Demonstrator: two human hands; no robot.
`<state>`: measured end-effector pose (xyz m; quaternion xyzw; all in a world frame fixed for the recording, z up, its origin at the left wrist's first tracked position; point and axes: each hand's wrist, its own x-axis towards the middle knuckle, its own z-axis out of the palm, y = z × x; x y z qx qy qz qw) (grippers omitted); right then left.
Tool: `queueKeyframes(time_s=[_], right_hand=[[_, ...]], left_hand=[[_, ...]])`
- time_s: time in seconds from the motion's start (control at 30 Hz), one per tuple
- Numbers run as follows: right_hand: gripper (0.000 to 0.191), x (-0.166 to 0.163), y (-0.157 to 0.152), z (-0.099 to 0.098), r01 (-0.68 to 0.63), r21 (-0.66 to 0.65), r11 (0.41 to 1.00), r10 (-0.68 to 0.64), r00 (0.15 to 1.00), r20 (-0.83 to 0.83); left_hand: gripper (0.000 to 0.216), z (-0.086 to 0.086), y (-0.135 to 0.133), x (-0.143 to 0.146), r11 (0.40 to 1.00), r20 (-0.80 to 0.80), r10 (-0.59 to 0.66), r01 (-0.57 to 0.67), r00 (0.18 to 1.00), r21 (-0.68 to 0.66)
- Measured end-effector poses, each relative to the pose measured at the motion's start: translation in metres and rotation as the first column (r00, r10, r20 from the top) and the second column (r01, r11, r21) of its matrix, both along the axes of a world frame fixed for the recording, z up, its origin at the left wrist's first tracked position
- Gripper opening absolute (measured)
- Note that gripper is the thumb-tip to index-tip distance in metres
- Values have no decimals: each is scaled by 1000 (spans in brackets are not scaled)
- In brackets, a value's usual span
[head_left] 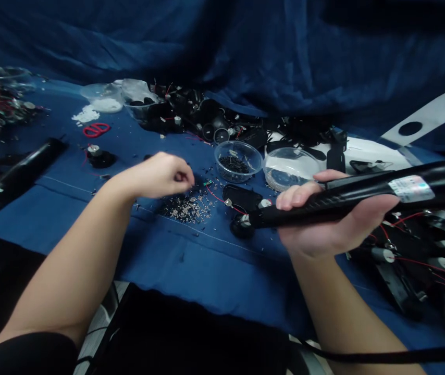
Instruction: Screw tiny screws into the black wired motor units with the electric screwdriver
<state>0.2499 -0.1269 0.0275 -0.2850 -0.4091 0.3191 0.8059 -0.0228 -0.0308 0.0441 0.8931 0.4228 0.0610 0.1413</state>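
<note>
metal bits point(185, 208) on cloth point(207, 271) | bowl point(237, 161) behind | wired parts point(413, 260) rt

The cloth point(191, 265) is showing deep blue, with a pale stitched seam running across it. The tube point(363, 195) is gleaming black, its label point(410, 188) carrying white and teal patches. The wires point(217, 197) are showing red, the scissors point(97, 129) are showing red handles, and the pins point(185, 208) are glinting silver.
</note>
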Motion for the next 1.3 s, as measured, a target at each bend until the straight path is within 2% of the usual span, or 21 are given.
queueKeyframes(time_s=[0.07,0.13,0.23,0.33,0.43,0.57,0.73,0.9,1.03,1.2,1.3], right_hand=[[60,2,0,3,2,-6,1000,-2,1000,-9],[64,3,0,5,2,-25,1000,-2,1000,-16],[66,3,0,6,7,-44,999,-8,999,-34],[62,1,1,5,8,-53,999,-10,999,-51],[57,0,0,5,-10,-50,999,6,997,-80],[59,5,-2,11,-72,-86,994,58,986,-158],[64,21,4,16,-115,-154,981,74,965,-253],[64,24,9,9,-284,-159,946,266,956,-124],[59,18,6,6,-322,-176,930,326,945,-9],[57,16,4,7,-277,-204,939,293,955,53],[57,16,6,4,-262,-194,945,277,959,56]], left_hand=[[23,0,-12,13,967,-25,-176,168,984,-192],[23,-1,-21,23,946,-107,-233,199,967,-258],[23,-5,-27,33,947,-211,-250,193,945,-257],[21,-10,-29,37,939,-220,-279,218,935,-267],[20,-14,-31,38,947,-198,-279,235,940,-220],[17,-16,-31,34,930,-37,-340,330,940,-164],[13,-13,-31,43,906,234,-303,355,924,-229],[11,-16,-41,57,816,591,-162,443,791,-370],[12,-20,-45,60,766,664,-87,476,743,-432],[10,-21,-42,61,759,687,-168,538,707,-368],[5,-23,-40,60,749,684,-173,545,709,-376]])
